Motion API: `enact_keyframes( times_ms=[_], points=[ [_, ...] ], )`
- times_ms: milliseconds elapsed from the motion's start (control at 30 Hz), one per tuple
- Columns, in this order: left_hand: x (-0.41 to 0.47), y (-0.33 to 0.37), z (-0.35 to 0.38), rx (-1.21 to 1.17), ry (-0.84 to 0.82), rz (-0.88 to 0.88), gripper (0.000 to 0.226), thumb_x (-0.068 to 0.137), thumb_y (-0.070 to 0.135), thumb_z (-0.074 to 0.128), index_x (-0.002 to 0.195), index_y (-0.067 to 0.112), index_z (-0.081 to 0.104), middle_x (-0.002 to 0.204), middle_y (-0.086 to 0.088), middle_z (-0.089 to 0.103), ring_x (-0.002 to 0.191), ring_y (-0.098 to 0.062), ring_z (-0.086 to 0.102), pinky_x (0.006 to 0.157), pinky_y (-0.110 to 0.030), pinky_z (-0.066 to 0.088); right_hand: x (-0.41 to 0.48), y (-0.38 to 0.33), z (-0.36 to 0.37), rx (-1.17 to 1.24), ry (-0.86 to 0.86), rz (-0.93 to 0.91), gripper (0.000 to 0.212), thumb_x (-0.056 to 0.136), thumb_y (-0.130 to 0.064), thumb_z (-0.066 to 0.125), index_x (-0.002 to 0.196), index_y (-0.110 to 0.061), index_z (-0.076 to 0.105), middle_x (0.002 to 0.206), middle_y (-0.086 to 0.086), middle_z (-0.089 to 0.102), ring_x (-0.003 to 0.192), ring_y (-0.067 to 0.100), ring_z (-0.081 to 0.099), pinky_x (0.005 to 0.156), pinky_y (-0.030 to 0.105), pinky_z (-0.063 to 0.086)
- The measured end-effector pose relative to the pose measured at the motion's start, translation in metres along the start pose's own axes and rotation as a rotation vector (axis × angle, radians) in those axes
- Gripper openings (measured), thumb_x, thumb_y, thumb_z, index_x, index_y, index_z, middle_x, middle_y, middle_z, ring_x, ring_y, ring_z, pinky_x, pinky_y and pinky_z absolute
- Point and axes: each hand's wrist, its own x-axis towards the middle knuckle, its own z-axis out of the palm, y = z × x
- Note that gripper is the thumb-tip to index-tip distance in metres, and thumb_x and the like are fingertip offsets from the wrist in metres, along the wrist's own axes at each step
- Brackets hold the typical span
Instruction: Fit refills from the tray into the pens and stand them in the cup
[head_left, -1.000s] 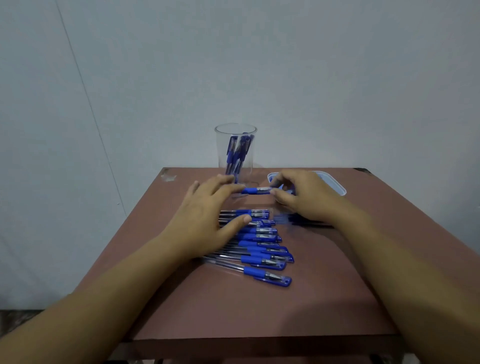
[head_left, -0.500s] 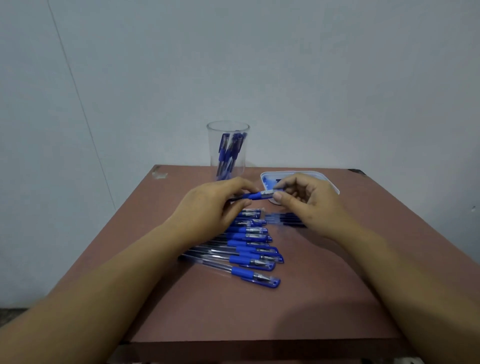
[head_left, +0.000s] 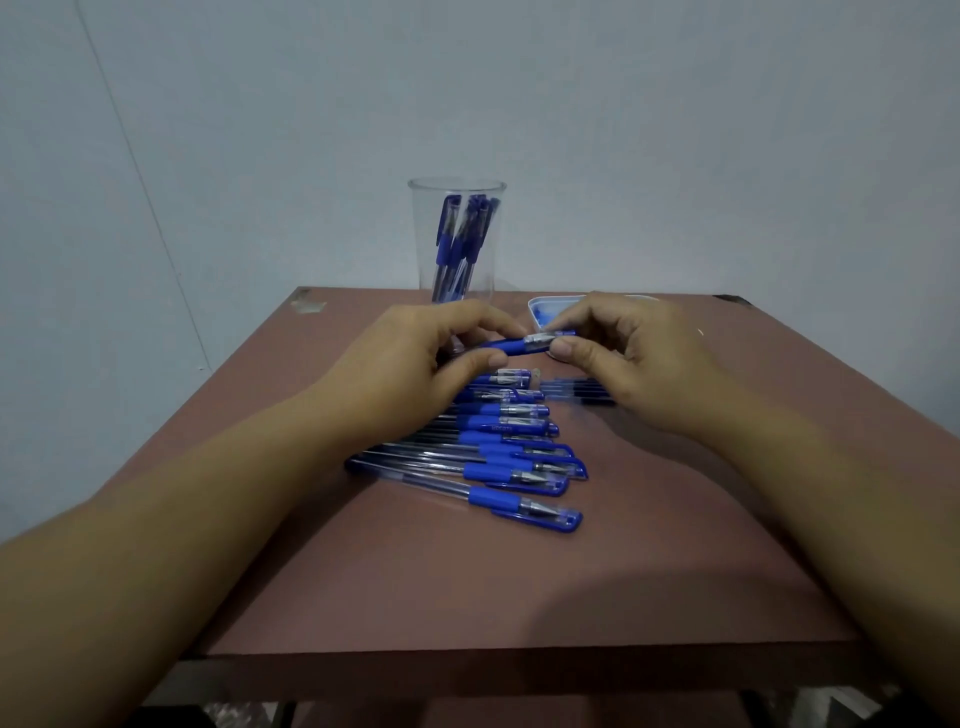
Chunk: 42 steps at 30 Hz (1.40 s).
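A blue pen (head_left: 519, 345) is held level above the table between both hands. My left hand (head_left: 426, 358) pinches its barrel near the blue grip, and my right hand (head_left: 623, 353) pinches its tip end with the clear cap. Under the hands lies a row of several blue pens (head_left: 498, 457). A few dark refills (head_left: 576, 389) lie on the table below my right hand. The clear cup (head_left: 457, 239) at the back holds several pens. The white tray (head_left: 550, 306) is mostly hidden behind my right hand.
The brown table (head_left: 467, 582) stands against a pale wall. Its front edge runs across the lower part of the view, and a chipped patch (head_left: 306, 304) marks its far left corner.
Both hands lifted the pen from the table and drew it closer together between their fingertips. The camera view shifted slightly.
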Motion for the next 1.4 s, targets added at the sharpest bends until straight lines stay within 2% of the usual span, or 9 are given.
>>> enact_keyframes(
  times_ms=[200, 400, 600, 733, 967, 1100, 1167, 1267, 1400],
  points=[
    [0.0, 0.003, 0.003, -0.015, -0.011, -0.043, 0.027, 0.095, 0.025, 0.06, 0.108, 0.049, 0.06, 0.087, 0.019, 0.068, 0.082, -0.011, 0.067, 0.076, -0.041, 0.057, 0.001, 0.005, -0.004, -0.02, -0.003, -0.018, 0.031, 0.091, -0.015, 0.066, 0.089, -0.046, 0.058, 0.08, -0.028, 0.065, 0.076, -0.002, 0.06, 0.068, 0.01, 0.042],
    [0.001, 0.005, 0.005, -0.087, -0.075, -0.069, 0.029, 0.098, 0.02, 0.055, 0.117, 0.039, 0.064, 0.076, 0.024, 0.063, 0.078, -0.005, 0.062, 0.072, -0.019, 0.051, -0.002, 0.002, -0.007, -0.068, 0.007, -0.05, 0.029, 0.09, -0.017, 0.065, 0.091, -0.045, 0.058, 0.082, -0.039, 0.06, 0.079, -0.007, 0.059, 0.068, 0.006, 0.039],
    [0.001, 0.009, 0.003, -0.144, -0.128, -0.097, 0.031, 0.1, 0.02, 0.05, 0.119, 0.04, 0.064, 0.076, -0.005, 0.063, 0.073, -0.019, 0.057, 0.065, -0.017, 0.046, -0.003, 0.0, -0.008, -0.137, 0.038, -0.084, 0.018, 0.088, -0.022, 0.062, 0.094, -0.039, 0.06, 0.077, -0.027, 0.059, 0.076, -0.003, 0.058, 0.063, 0.008, 0.038],
    [0.002, 0.012, 0.001, -0.177, -0.173, -0.099, 0.035, 0.102, 0.017, 0.047, 0.124, 0.039, 0.063, 0.065, 0.004, 0.05, 0.055, -0.006, 0.039, 0.056, -0.012, 0.036, -0.004, 0.0, -0.01, -0.237, 0.056, -0.132, 0.012, 0.088, -0.017, 0.064, 0.096, -0.023, 0.069, 0.08, -0.033, 0.053, 0.077, -0.014, 0.055, 0.066, 0.002, 0.037],
    [0.003, 0.015, 0.0, -0.232, -0.185, -0.087, 0.037, 0.103, 0.019, 0.043, 0.124, 0.045, 0.06, 0.062, -0.002, 0.037, 0.055, -0.011, 0.03, 0.054, -0.021, 0.031, -0.006, -0.006, -0.013, -0.324, 0.109, -0.169, 0.009, 0.087, -0.005, 0.066, 0.094, -0.007, 0.071, 0.085, -0.035, 0.049, 0.077, -0.025, 0.051, 0.066, -0.003, 0.034],
    [0.002, 0.01, 0.007, -0.137, -0.078, -0.063, 0.028, 0.1, 0.022, 0.052, 0.122, 0.032, 0.067, 0.056, 0.016, 0.049, 0.052, -0.003, 0.042, 0.056, -0.01, 0.034, -0.006, -0.006, -0.014, -0.151, 0.033, 0.012, 0.01, 0.09, -0.01, 0.067, 0.088, -0.019, 0.068, 0.069, -0.022, 0.059, 0.065, -0.01, 0.056, 0.06, 0.005, 0.037],
    [0.0, 0.007, 0.008, -0.015, -0.017, -0.029, 0.025, 0.097, 0.027, 0.058, 0.118, 0.034, 0.067, 0.068, 0.022, 0.061, 0.062, 0.004, 0.055, 0.063, -0.015, 0.042, -0.006, -0.004, -0.012, -0.07, -0.015, 0.093, 0.019, 0.091, -0.015, 0.066, 0.082, -0.032, 0.063, 0.064, -0.012, 0.061, 0.058, -0.002, 0.054, 0.056, 0.011, 0.038],
    [-0.001, 0.005, 0.01, 0.104, 0.038, 0.034, 0.021, 0.094, 0.032, 0.062, 0.114, 0.04, 0.063, 0.084, 0.021, 0.064, 0.078, 0.002, 0.063, 0.071, -0.03, 0.054, -0.006, -0.001, -0.008, 0.001, -0.031, 0.156, 0.015, 0.091, -0.019, 0.065, 0.084, -0.031, 0.062, 0.074, -0.004, 0.068, 0.061, 0.003, 0.055, 0.06, 0.021, 0.045],
    [0.0, 0.002, 0.009, 0.062, 0.053, 0.037, 0.019, 0.087, 0.038, 0.069, 0.105, 0.042, 0.064, 0.08, 0.025, 0.062, 0.072, -0.002, 0.06, 0.068, -0.029, 0.052, -0.008, -0.004, 0.0, 0.094, -0.017, 0.183, 0.015, 0.091, -0.02, 0.066, 0.084, -0.033, 0.064, 0.074, -0.008, 0.069, 0.07, 0.016, 0.063, 0.068, 0.032, 0.052]
  ],
)
